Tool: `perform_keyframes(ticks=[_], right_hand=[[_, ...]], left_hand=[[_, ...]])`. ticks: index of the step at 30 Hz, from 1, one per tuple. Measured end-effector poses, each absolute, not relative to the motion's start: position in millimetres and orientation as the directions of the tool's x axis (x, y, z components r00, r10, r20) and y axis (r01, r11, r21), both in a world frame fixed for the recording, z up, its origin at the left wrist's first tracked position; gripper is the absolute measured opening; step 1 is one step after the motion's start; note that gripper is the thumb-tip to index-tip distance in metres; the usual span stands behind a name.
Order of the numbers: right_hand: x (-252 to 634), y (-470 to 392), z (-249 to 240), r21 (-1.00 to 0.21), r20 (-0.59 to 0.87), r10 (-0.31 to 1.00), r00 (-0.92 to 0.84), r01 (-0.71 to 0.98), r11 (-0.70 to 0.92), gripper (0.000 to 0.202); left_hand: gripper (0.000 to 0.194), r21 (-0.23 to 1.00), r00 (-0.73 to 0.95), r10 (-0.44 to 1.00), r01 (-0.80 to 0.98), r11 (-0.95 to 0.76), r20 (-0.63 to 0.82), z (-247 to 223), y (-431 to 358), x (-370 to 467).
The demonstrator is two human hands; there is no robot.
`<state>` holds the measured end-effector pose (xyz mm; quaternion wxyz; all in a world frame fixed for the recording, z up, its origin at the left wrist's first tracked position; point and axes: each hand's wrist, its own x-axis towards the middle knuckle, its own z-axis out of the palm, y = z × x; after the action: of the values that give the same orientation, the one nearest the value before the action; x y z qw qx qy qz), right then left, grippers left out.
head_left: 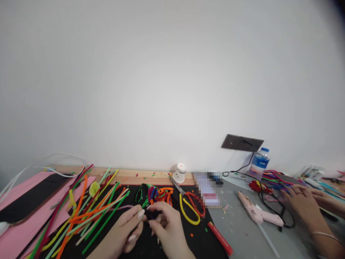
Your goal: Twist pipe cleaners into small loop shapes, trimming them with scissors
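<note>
My left hand and my right hand meet at the bottom centre, over a black mat. Between their fingertips is a small dark piece, pinched by the right thumb and forefinger. The left fingers are pressed together against its near side; what they hold is too small to make out. Just beyond the hands lies a bundle of coiled, coloured pipe cleaners. Loose green, orange and yellow pipe cleaners spread out to the left of my left hand.
Scissors with yellow and red handles, an upturned paper cup and a red stick-like item are near my right hand. Farther right are a pink glue gun, its cable, a bottle and another person's hands.
</note>
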<state>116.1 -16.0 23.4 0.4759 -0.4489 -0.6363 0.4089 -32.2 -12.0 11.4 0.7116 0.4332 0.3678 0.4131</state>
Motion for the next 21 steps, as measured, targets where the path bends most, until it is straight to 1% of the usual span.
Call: perform_keyframes(ticks=[3,4,6,10,12,15,18,21], right_hand=[[111,-15,16,-0.991,0.098,0.979,-0.179,0.076,0.113,0.013],[110,-14,15,-0.997,0.059,0.981,-0.187,0.03,0.065,0.013],[109,-14,15,-0.999,0.013,0.978,-0.209,-0.045,0.004,0.019],[110,-13,18,-0.996,0.014,0.968,-0.251,-0.087,-0.008,0.027],[111,-13,18,-0.996,0.011,0.964,-0.266,-0.092,-0.014,0.028],[112,-12,19,-0.992,-0.038,0.955,-0.293,-0.104,-0.071,0.03],[112,-11,21,-0.99,-0.065,0.953,-0.295,-0.1,-0.099,0.031],[114,-9,20,-0.996,-0.047,0.962,-0.268,-0.065,-0.066,0.027]], left_hand=[[0.043,0.918,0.418,0.89,-0.251,0.306,-0.183,13,-14,-32],[0.042,0.922,0.416,0.889,-0.236,0.308,-0.191,14,-14,-33],[0.042,0.932,0.404,0.891,-0.195,0.306,-0.208,17,-15,-35],[0.043,0.947,0.39,0.892,-0.123,0.297,-0.229,19,-13,-38],[0.044,0.954,0.429,0.877,-0.099,0.284,-0.216,15,-11,-38],[0.045,0.956,0.481,0.85,-0.074,0.282,-0.214,6,-8,-39],[0.043,0.942,0.507,0.827,-0.077,0.326,-0.244,5,-8,-40],[0.037,0.921,0.534,0.803,-0.107,0.374,-0.264,13,-10,-41]])
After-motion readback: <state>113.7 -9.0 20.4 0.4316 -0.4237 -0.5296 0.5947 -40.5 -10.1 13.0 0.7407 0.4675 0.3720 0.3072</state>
